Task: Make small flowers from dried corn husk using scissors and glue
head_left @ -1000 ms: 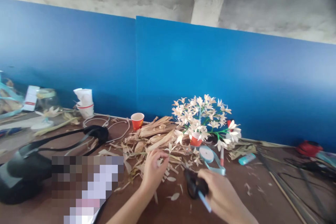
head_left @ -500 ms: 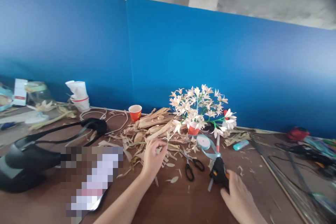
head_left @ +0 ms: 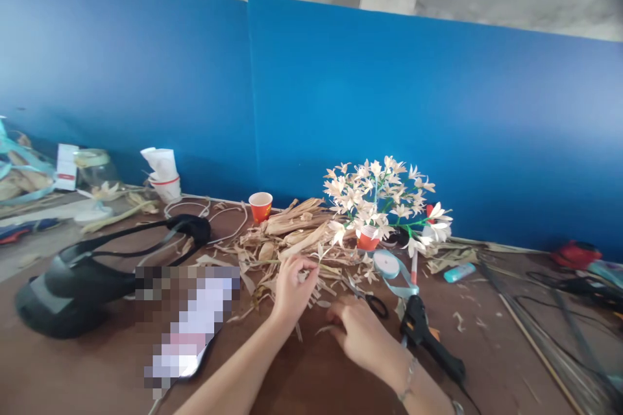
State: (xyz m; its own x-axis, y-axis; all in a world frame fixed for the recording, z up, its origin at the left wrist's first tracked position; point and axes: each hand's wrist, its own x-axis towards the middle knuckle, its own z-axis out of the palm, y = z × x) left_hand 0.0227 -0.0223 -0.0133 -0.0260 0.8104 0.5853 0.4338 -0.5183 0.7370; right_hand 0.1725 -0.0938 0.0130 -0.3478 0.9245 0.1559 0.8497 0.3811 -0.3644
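We look down on a brown wooden workbench (head_left: 311, 389) against a blue wall (head_left: 389, 97), and we count straight ahead as twelve o'clock. Our left hand (head_left: 294, 292) sits just left of twelve, its thumb and fingers closed in a pinch on a thin husk stem (head_left: 263, 262). That stem runs over the front of a heap of dried corn husks (head_left: 292, 233), with a small pale husk flower (head_left: 319, 253) near the fingertips. Our right hand (head_left: 363, 337) lies just beside it towards one o'clock, fingers curled down to the wood. A pale husk sliver (head_left: 324, 330) lies by the fingertips, and we cannot tell whether they are gripping it. A bracelet (head_left: 409, 379) circles that wrist.

Just past the right hand, at one o'clock, are black-handled scissors (head_left: 374, 306). A black glue gun (head_left: 428, 337) lies at two o'clock, and a roll of pale blue ribbon (head_left: 387, 264) sits beyond the scissors. A bouquet of husk flowers (head_left: 384, 198) rises from a red paper cup (head_left: 367, 241) at one o'clock, and a second red paper cup (head_left: 260, 206) stands at twelve. At ten o'clock lie a black bag (head_left: 63, 292) and a pixelated object (head_left: 187, 318), too blurred to name.
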